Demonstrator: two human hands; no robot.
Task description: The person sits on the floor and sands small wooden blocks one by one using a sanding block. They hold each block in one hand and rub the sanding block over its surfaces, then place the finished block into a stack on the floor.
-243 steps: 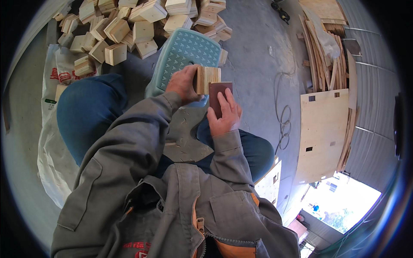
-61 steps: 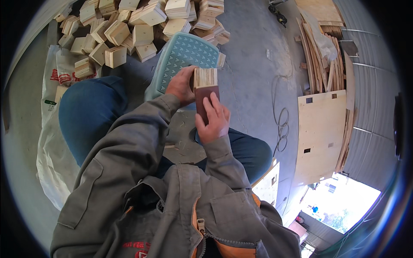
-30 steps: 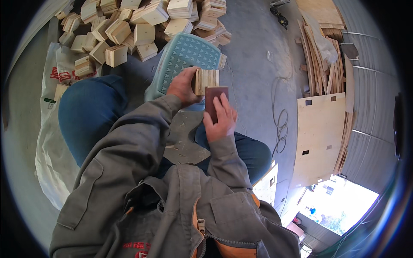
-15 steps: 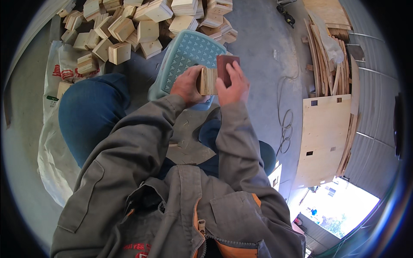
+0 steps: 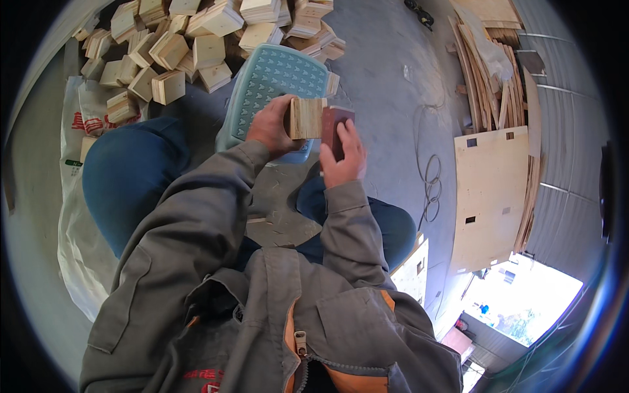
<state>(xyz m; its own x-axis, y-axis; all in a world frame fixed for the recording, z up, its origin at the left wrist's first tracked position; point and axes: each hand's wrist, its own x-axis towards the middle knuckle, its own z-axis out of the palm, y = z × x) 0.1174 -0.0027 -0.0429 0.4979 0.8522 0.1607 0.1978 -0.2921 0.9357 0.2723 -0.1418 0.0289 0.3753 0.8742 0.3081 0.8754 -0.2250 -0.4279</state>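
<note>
My left hand (image 5: pixel 270 126) grips a plywood block (image 5: pixel 306 119) with layered edges, its fingers wrapped round the left side. The block is held over a light blue plastic stool (image 5: pixel 278 77), whose top has a raised pattern. Against the block's right side lies a reddish-brown sanding block (image 5: pixel 337 131), apparently wrapped in sandpaper. Closed round that sanding block is my right hand (image 5: pixel 347 160), its fingers along the right face. Part of another pale wooden piece (image 5: pixel 333 83) shows at the stool's right edge.
A heap of plywood blocks (image 5: pixel 169 51) lies beyond the stool to the left. A white woven sack (image 5: pixel 75 229) is beside my left knee (image 5: pixel 134 177). On the right are a coiled cable (image 5: pixel 432 180), a plywood sheet (image 5: pixel 490 196) and stacked boards (image 5: pixel 481 85).
My right hand has drawn the sanding block toward me along the plywood block's right side. My left hand keeps its grip on the plywood block. The whole view has shifted slightly.
</note>
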